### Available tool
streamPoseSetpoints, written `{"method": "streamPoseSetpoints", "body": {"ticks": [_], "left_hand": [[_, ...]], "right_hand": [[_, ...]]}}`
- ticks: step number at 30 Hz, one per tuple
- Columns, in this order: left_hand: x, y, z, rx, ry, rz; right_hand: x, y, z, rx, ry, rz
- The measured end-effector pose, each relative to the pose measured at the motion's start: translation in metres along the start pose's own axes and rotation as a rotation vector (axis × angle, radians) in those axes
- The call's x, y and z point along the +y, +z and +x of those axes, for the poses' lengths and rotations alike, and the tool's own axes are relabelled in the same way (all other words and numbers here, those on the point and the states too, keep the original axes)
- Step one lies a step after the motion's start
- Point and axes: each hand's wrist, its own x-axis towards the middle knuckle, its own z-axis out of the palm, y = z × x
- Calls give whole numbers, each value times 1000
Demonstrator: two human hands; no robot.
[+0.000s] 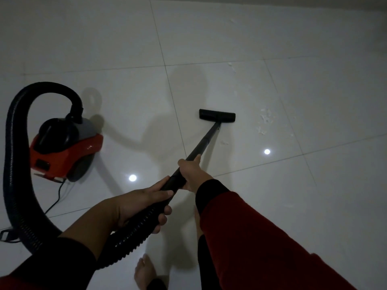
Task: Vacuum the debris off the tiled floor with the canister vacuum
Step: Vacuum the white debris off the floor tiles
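Note:
A red and black canister vacuum [65,147] stands on the white tiled floor [104,38] at the left. Its black ribbed hose [12,155] loops up and around to a black wand [204,141]. My left hand [138,208] grips the hose end where it joins the wand. My right hand [192,172] grips the wand higher up. The flat black floor nozzle [217,115] rests on the tile ahead. White debris [265,120] lies scattered to the right of the nozzle, apart from it. More white flecks [231,66] lie farther off.
A black power cord [56,197] trails from the vacuum's rear toward the lower left. My bare feet [144,273] stand on the tile below the hands. Two ceiling-light reflections [267,151] shine on the glossy floor. A wall edge runs along the top right.

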Motion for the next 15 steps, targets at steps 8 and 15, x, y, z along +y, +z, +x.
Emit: {"method": "streamPoseSetpoints", "body": {"ticks": [8, 15], "left_hand": [[-22, -18, -31, -2, -57, 60], [-38, -25, -63, -7, -98, 131]], "right_hand": [[37, 21, -22, 21, 11, 70], [65, 39, -50, 38, 23, 160]]}}
